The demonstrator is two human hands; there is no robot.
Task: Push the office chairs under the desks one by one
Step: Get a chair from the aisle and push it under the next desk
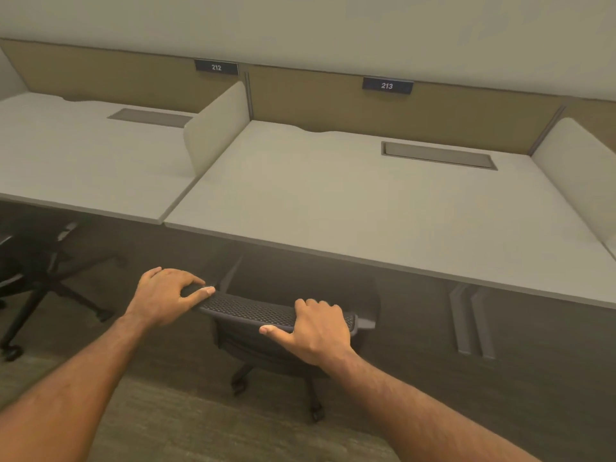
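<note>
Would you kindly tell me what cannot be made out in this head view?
- Seat of the held chair: hidden by its backrest and desk 213.
- Second chair: cut off by the left edge, dark.
- Fingertips of both the left hand and right hand: curled over the backrest.

Dark wood-look floor (186, 425) carries two black office chairs (266, 345) (30, 275) on castors

Both bare forearms reach forward and converge slightly. The left hand (165, 296) lies palm down, fingers curled over, thumb pointing right. The right hand (316, 330) does likewise (thumb stretched left), knuckles raised. Both wrists are nearly straight.
</note>
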